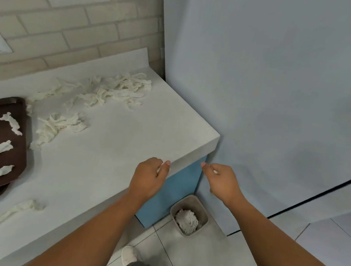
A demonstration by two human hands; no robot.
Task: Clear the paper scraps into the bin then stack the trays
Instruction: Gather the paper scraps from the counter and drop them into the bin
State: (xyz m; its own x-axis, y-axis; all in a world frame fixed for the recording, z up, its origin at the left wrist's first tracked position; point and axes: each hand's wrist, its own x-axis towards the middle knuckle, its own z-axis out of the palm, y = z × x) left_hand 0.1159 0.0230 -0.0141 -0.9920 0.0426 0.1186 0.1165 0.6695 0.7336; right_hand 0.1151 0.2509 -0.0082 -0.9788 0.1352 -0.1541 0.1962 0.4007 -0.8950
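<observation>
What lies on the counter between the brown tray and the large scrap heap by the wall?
In the head view, a smaller scrap heap and some loose strips.

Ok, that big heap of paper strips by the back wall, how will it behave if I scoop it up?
Probably very light and floppy: the paper strips lie crumpled and limp on the counter. Being tangled, they'd likely lift as a clump, though loose ends may drop.
</observation>
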